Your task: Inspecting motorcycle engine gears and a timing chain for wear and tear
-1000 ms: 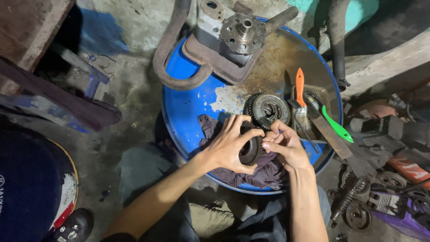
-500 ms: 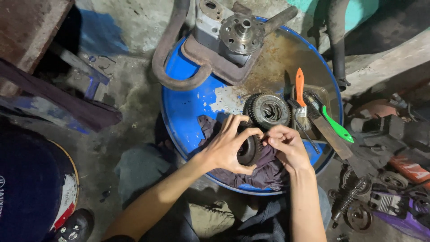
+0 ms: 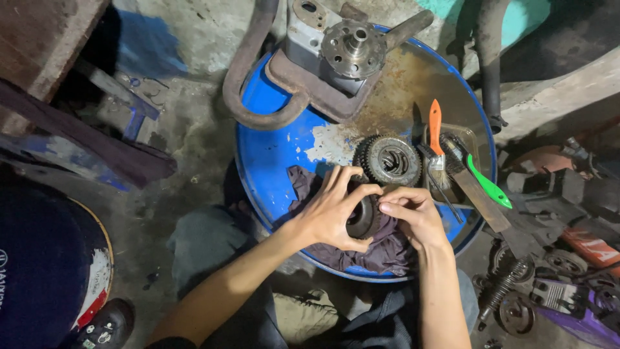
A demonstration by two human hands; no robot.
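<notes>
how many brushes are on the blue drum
2. An orange-handled brush lies right of the big gear; a green-handled brush lies beside it, near the drum rim. Others may be hidden under the hands or the rag.

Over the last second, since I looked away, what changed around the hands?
Little changed: the left hand and right hand keep gripping the dark round metal part over the purple rag, fingers shifting slightly. The toothed steel gear and orange-handled brush stayed put.
</notes>
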